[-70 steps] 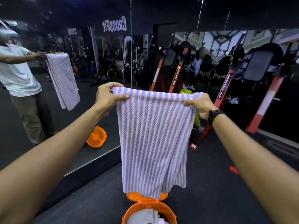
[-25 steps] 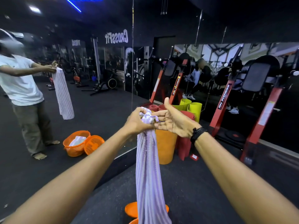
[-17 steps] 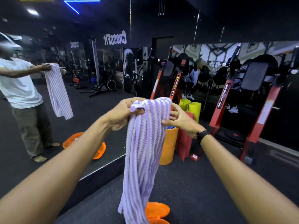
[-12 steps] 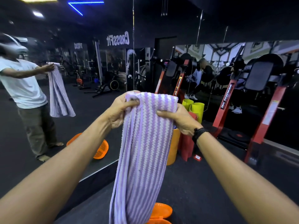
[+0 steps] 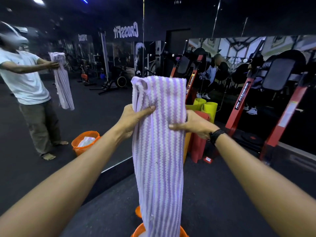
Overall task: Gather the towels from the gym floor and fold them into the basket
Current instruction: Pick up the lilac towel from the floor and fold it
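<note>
Mirrored gym wall ahead: our left hand and right hand pinch a purple-striped towel hanging over the orange basket, whose rim the frame cuts off.

The towel, spread wide between both hands a few seconds ago, is now folded lengthwise into a narrow strip. The left hand and right hand have slid down from its top edge and now grip its sides, so the folded top stands above them. Its lower end now reaches the orange basket.
</note>
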Demonstrator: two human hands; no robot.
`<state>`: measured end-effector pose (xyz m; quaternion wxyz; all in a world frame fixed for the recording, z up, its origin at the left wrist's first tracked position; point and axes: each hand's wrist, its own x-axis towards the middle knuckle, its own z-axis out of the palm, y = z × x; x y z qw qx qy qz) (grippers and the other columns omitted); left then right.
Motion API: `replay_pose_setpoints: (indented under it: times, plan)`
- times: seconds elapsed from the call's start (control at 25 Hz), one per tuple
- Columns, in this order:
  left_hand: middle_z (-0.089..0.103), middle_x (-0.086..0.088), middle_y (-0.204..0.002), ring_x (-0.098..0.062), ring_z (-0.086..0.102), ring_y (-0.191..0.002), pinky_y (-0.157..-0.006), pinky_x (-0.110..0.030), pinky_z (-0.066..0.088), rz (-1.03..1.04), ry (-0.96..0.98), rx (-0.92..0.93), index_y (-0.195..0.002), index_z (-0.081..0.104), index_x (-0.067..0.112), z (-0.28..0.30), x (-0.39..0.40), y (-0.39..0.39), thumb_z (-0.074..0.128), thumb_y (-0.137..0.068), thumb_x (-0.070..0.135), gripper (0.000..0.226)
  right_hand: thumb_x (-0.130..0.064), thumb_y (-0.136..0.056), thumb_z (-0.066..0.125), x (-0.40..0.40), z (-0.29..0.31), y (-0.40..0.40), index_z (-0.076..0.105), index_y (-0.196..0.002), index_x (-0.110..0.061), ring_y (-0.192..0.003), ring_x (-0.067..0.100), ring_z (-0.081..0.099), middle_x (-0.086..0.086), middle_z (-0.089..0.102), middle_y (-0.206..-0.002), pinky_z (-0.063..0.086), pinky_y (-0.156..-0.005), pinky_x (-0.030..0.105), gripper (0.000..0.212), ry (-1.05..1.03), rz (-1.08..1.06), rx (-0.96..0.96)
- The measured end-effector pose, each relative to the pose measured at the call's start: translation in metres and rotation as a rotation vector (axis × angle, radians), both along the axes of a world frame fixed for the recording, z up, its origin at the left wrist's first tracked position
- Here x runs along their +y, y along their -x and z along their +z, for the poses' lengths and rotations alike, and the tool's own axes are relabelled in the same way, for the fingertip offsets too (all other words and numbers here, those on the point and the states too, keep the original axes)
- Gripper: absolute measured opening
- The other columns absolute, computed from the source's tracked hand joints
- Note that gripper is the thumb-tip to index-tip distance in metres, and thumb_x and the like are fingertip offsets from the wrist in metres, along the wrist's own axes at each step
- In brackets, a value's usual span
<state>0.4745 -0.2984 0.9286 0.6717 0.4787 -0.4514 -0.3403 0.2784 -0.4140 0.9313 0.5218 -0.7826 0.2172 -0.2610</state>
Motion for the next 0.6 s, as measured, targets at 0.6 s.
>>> replay_pose_setpoints:
  times: [0.6]
  plan:
    - [0.069,-0.001,-0.118,-0.017,0.066,-0.107,-0.091,-0.037,0.053,-0.461,-0.360,-0.076,-0.124,0.056,0.019,-0.033,-0.003,-0.009,0.094,-0.036,0.049,0.100,-0.041,-0.051,0.092,-0.021,-0.015,0.026,0.070,-0.107,-0.013,-0.106,0.024,0.066,0.009,0.070,-0.113,0.054,-0.088,0.039,0.067,-0.223,-0.030,0.121]
